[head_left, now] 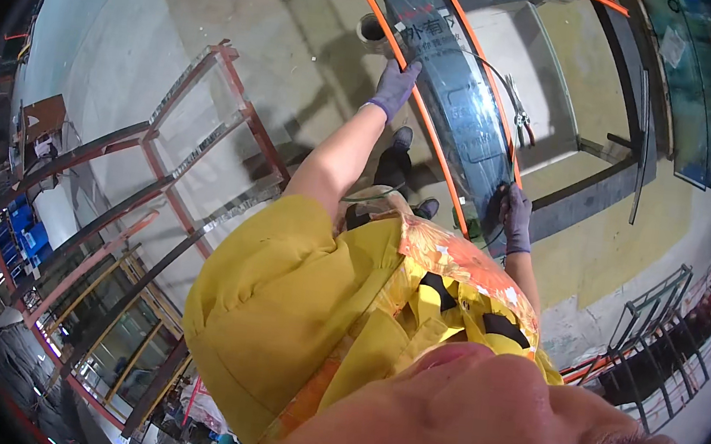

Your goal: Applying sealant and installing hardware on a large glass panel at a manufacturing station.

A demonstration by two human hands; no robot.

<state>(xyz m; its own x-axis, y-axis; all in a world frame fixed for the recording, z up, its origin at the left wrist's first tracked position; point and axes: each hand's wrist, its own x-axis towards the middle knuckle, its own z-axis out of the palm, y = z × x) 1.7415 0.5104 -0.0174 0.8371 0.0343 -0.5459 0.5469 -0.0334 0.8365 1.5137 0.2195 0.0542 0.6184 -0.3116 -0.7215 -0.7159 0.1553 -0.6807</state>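
Note:
A long glass panel (459, 103) with dark printing near its far end lies in front of me, tinted bluish. One orange strip (434, 131) runs along its left side and another orange strip (484, 66) along its right. My left hand (396, 86), in a grey-purple glove, is closed on the left strip at the panel's edge. My right hand (515, 220), gloved alike, has curled fingers at the near right corner, by the end of the right strip. What it grips is hidden. Pliers (520, 116) with red-and-black handles lie just right of the panel, near a thin dark cable (483, 59).
A dark-edged table frame (588, 190) surrounds the panel's right side. Left of me stands a reddish-brown metal rack (151, 148). More glass sheets (707, 94) lean at the far right, and a dark metal frame (655, 340) stands at lower right. A round container (371, 28) sits beyond my left hand.

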